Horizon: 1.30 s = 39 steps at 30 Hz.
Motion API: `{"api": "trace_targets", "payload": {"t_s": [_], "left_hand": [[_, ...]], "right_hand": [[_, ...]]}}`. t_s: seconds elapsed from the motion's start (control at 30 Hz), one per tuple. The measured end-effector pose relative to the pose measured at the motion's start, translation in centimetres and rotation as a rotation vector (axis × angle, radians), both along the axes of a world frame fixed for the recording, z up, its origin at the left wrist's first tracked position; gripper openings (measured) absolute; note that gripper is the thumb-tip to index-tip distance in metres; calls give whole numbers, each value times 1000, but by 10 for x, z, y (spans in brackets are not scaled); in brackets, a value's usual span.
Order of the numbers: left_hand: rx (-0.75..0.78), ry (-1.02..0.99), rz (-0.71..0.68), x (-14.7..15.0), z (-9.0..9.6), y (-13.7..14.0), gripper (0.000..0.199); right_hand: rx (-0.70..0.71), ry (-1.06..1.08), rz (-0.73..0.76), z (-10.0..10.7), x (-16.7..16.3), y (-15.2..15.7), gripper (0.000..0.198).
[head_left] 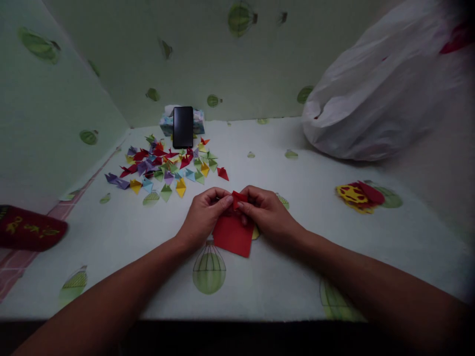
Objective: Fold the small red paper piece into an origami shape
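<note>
Between both hands, a small folded piece of red paper (239, 199) is pinched near the middle of the table. My left hand (208, 211) grips its left side with thumb and fingers. On its right side, my right hand (267, 210) holds it the same way. Just below the hands lies a flat red paper sheet (233, 236), with a bit of yellow paper (256, 232) showing at its right edge. Many folded paper birds (166, 192) in several colours are spread beyond my left hand.
A black phone (183, 127) leans on a tissue box (199, 120) at the back. A large white plastic bag (356, 109) stands back right. Red and yellow cut-outs (356, 194) lie on the right. A dark red object with yellow markings (33, 228) is at the left edge.
</note>
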<state>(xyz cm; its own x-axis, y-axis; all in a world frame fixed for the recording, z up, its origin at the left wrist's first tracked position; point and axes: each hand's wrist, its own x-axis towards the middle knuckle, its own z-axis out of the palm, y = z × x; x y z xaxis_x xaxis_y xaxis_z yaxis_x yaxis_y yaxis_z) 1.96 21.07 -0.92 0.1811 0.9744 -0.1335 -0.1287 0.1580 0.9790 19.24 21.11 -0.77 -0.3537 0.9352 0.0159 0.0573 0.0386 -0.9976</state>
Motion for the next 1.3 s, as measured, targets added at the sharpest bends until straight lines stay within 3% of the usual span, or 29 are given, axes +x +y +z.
{"api": "trace_targets", "payload": {"t_s": [0.9,1.3], "left_hand": [[10,12,3,-1,2,1,22],[206,242,58,-1,8,1,16]], "right_hand": [[-2,-40,14,5,1,-2,20],[-59,15,7,3,-1,-2,22]]}}
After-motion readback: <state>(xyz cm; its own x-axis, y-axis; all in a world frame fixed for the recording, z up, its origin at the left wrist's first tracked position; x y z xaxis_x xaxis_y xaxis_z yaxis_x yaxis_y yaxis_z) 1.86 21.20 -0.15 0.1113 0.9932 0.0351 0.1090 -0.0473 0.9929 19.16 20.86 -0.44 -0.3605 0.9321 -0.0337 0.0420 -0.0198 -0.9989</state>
